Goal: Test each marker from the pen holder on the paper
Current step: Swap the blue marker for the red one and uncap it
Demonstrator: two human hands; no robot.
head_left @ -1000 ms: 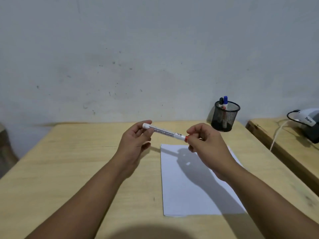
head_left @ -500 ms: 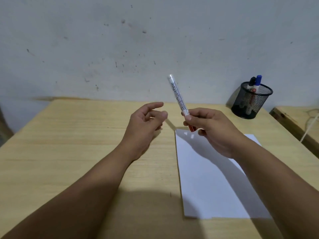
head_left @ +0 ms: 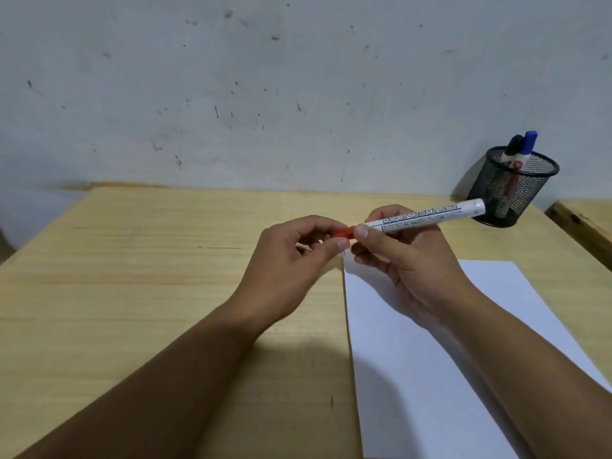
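Marker (head_left: pixel 427 217) at frame centre, above the desk (head_left: pixel 132 276): right hand (head_left: pixel 410 260) is clamping its barrel level while left hand (head_left: pixel 298 256) is pinching the red cap (head_left: pixel 344 232), likely for uncapping. Paper (head_left: pixel 430 376) is waiting beneath; pen holder (head_left: pixel 510 190) upper right.

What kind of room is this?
Probably a study or classroom corner: a plain wooden desk against a scuffed wall, with white paper and a mesh pen holder of markers.

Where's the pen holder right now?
The pen holder stands at the table's far right corner by the wall, just beyond the marker in the right hand.
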